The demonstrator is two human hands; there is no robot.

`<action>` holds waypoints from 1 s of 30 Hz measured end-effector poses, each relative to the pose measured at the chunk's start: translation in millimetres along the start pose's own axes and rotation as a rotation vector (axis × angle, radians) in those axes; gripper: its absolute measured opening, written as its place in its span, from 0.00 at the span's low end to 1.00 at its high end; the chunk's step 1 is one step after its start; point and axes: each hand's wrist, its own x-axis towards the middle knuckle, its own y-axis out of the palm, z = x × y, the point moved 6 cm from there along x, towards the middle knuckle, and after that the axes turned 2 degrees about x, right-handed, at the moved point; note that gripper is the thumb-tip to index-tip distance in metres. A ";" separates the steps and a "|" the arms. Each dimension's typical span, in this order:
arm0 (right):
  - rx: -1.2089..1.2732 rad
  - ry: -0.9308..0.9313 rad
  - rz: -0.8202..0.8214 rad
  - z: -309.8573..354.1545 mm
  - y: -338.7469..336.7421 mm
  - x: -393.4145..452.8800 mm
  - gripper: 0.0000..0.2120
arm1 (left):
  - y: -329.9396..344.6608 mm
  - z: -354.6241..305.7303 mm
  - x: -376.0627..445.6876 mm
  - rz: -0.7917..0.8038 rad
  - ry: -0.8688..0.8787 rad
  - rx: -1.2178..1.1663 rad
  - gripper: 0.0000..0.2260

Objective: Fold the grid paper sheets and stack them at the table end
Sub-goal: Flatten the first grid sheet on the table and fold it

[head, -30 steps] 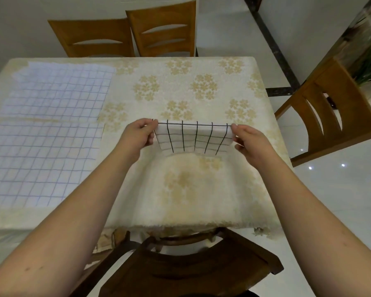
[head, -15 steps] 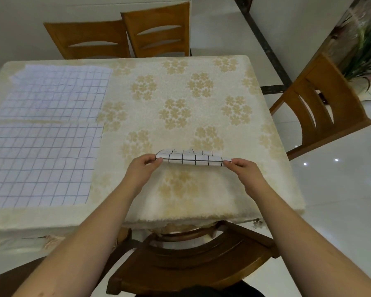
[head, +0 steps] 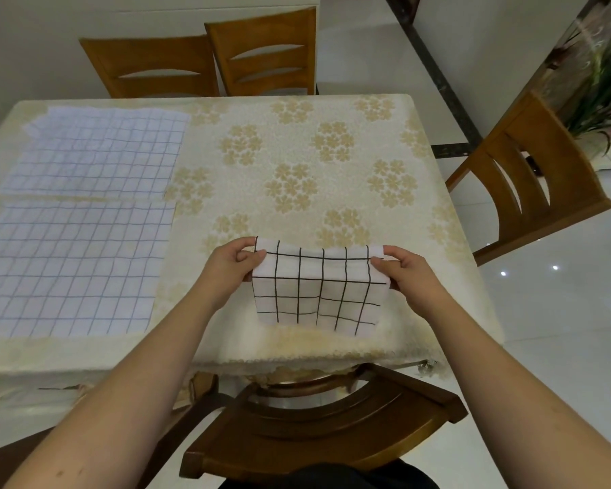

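Unfolded again, folded sheet (head: 318, 287) hangs between left hand (head: 231, 268) and right hand (head: 408, 273).

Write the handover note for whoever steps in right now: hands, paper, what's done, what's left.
Left hand pinches the top left corner of the folded grid sheet; right hand pinches its top right corner. The sheet hangs from both hands over the near edge of the table.
Two unfolded grid sheets lie flat on the table's left side: the far sheet and the near sheet.
Done: one sheet partly folded, not yet set down.
Left: finish and place this sheet at the table end, then fold and stack the other two. No stack in view yet.
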 end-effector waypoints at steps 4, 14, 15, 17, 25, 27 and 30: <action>0.079 -0.021 0.028 0.7 -1.4 0.9 0.11 | 1.7 -3.1 -6.5 0.069 -0.018 -0.089 0.10; -0.414 -0.307 -0.021 15.4 -8.8 4.6 0.18 | -5.7 -11.6 -9.5 0.010 0.166 0.160 0.27; -0.478 -0.372 -0.040 18.2 -8.2 4.2 0.18 | -5.8 -11.9 -8.3 -0.008 0.198 0.194 0.29; -0.583 -0.508 -0.089 26.2 -5.2 -0.2 0.19 | -5.4 -14.7 -7.3 -0.034 0.271 0.271 0.28; -0.703 -0.704 -0.215 35.1 -5.5 1.2 0.19 | -4.4 -20.2 -0.7 -0.100 0.413 0.558 0.20; -0.671 -0.604 -0.196 34.2 -6.2 5.6 0.18 | -1.7 -23.3 0.5 -0.059 0.338 0.550 0.21; -0.593 -0.436 -0.130 35.6 -5.7 9.5 0.18 | 0.8 -30.7 1.0 0.014 0.227 0.466 0.17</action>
